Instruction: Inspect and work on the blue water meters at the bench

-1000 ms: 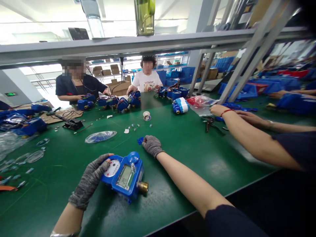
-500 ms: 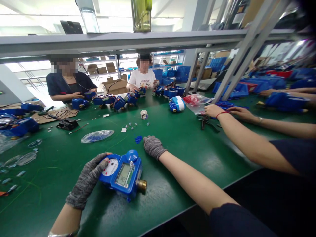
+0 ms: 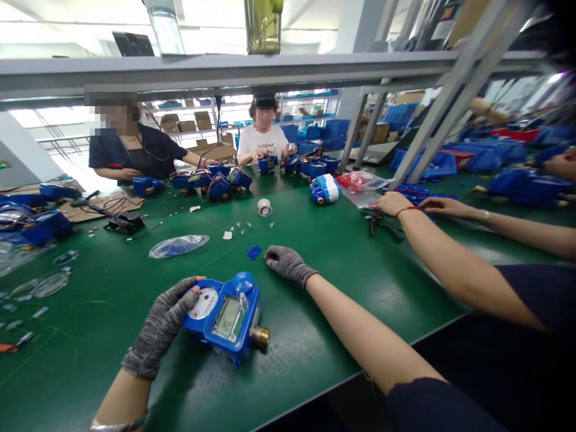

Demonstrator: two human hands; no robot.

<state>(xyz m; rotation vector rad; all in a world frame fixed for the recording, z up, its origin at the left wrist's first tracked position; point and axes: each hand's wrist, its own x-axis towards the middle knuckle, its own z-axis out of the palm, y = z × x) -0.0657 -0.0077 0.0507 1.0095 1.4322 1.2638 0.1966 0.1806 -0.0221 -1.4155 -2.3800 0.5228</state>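
A blue water meter (image 3: 226,319) with a round dial, a small display and a brass threaded end rests tilted on the green bench. My left hand (image 3: 158,324), in a grey fingerless glove, is closed on its dial side, thumb on top. My right hand (image 3: 290,264), gloved alike, lies on the bench beside a small pile of blue pieces (image 3: 254,252). Its fingers are curled together and the tips are mostly hidden, so what they hold cannot be made out.
Behind the pile lie a wire spool (image 3: 264,207) and a clear bag (image 3: 179,246). A co-worker's hands (image 3: 396,204) work at the right near black pliers (image 3: 375,222). Two people sit opposite behind several blue meters (image 3: 219,186). A grey shelf beam (image 3: 225,72) crosses above.
My right hand has shifted slightly right, away from the blue pieces, and turned a little. My left hand still holds the meter. The person at far left has reached an arm toward the meters.
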